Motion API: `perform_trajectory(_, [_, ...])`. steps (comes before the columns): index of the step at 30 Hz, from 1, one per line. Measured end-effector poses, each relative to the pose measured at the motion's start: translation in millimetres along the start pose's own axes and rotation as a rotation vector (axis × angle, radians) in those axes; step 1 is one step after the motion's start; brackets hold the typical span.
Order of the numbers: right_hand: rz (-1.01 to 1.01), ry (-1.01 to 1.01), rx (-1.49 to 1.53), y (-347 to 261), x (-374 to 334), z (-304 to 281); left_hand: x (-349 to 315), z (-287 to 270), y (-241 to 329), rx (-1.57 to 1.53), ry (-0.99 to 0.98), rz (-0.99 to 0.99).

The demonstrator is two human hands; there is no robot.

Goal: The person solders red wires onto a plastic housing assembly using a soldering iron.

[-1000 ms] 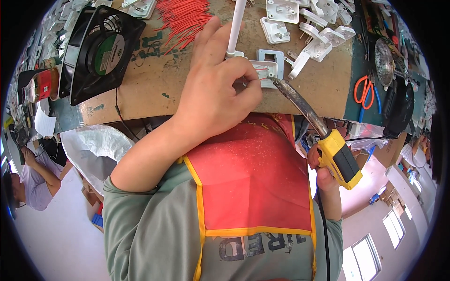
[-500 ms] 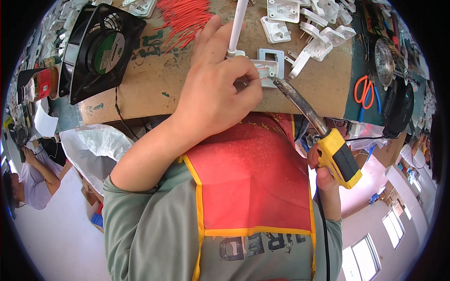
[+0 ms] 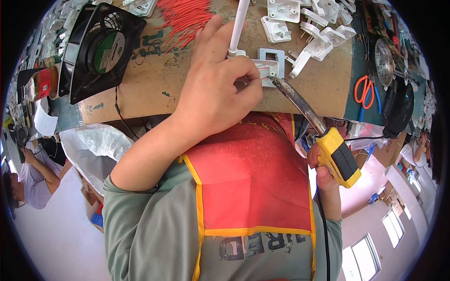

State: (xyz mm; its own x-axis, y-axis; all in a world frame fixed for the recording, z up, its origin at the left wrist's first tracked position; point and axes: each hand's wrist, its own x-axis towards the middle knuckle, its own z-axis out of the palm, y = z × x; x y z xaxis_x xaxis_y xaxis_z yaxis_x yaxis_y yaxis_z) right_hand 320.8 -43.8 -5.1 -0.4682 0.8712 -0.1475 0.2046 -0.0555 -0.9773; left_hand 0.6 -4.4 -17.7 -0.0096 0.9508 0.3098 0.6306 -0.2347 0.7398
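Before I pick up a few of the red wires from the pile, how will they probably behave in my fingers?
The red wires look thin, so a few should feel light. Most lie fairly straight, so they may be springy rather than limp. They cross each other loosely, so neighbours could come along.

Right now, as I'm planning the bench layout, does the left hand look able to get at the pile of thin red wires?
Probably yes: the thin red wires lie close to the left hand, with nothing visible between. It seems busy at the open white plastic housing, though.
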Motion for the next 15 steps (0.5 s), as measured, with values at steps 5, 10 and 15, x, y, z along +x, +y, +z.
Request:
perform_trajectory(5, [0.025, -0.003, 0.05, 0.3, -0.3, 1.0, 0.1, 2.3, -1.6, -0.036, 0.021, -0.005])
perform_trajectory(10, [0.043, 0.033, 0.065, -3.9, 0.8, 4.3, 0.3, -0.4, 0.0, -0.002, -0.005, -0.007])
perform_trajectory(15, [0.056, 0.015, 0.072, -3.4, 0.1, 2.4, 0.5, -1.1, 0.8, 0.011, -0.008, -0.017])
